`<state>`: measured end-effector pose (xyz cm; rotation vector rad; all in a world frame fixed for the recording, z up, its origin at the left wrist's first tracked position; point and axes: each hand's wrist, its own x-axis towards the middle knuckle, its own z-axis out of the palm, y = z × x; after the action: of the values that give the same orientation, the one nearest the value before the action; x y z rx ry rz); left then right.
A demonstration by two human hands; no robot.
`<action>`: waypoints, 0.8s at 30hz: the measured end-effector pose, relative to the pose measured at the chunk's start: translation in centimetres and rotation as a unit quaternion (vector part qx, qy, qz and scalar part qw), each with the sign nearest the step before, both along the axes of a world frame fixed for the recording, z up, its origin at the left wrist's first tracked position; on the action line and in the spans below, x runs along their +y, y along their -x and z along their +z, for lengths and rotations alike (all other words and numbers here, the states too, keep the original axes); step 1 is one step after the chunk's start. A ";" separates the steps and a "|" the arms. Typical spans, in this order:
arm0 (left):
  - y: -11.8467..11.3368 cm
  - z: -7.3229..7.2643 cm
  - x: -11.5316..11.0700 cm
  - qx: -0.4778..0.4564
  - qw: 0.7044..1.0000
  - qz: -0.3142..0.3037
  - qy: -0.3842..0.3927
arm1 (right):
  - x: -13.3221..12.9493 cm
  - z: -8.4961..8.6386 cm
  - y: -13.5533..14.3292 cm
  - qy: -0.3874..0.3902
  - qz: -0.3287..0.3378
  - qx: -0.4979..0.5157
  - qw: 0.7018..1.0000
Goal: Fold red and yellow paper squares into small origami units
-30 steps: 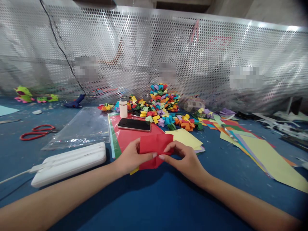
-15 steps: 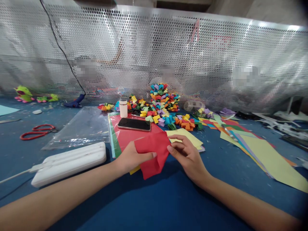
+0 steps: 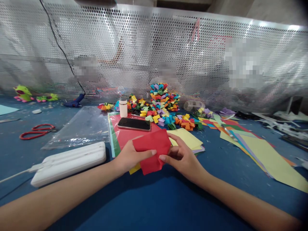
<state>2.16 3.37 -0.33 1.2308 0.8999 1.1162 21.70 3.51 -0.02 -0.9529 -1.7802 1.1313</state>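
Note:
A piece of red paper (image 3: 154,141), partly folded, is held up between both hands above the table's near middle. My left hand (image 3: 131,155) grips its left side, thumb lying across the front. My right hand (image 3: 181,157) pinches the right edge between thumb and fingers. Behind the red paper lies a pack of coloured sheets (image 3: 115,141) in clear plastic, with a black phone (image 3: 134,124) on top. A stack of pale yellow paper (image 3: 190,138) sits just beyond my right hand. A bit of yellow paper (image 3: 134,168) shows below my left hand.
A white power bank (image 3: 69,163) with a cable, red-handled scissors (image 3: 37,131) and a plastic bag (image 3: 79,128) lie left. Folded paper pieces (image 3: 160,102) are piled at the back before a perforated metal screen (image 3: 134,48). Coloured strips (image 3: 264,150) and a blue glue gun (image 3: 75,101) also lie around.
My right hand has shifted slightly left and lower along the red paper, its thumb now further in. The paper's right side has folded inward, so it looks narrower. My left hand keeps its grip.

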 end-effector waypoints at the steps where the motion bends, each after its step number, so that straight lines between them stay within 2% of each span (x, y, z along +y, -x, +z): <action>1: 0.0 0.0 0.0 -0.001 1.000 0.003 0.002 | -0.1 0.1 0.0 0.008 0.009 -0.003 1.000; 11: -0.1 0.3 -0.2 -0.007 1.000 0.024 0.013 | -0.2 0.0 0.0 0.061 0.044 -0.020 0.997; 15: -0.1 0.2 -0.2 -0.015 0.999 0.024 0.015 | -0.2 0.1 -0.1 0.057 0.044 -0.026 0.997; 21: -0.2 0.3 -0.1 -0.012 0.999 0.010 0.028 | -0.1 0.5 0.0 0.109 0.042 0.040 0.992; 24: -0.1 0.4 -0.1 0.006 1.000 0.008 0.016 | 0.3 0.4 0.0 0.116 0.020 0.037 0.992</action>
<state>2.31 3.26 0.03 1.2073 0.9348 1.1056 21.69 3.76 0.42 -1.0010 -1.6395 1.4046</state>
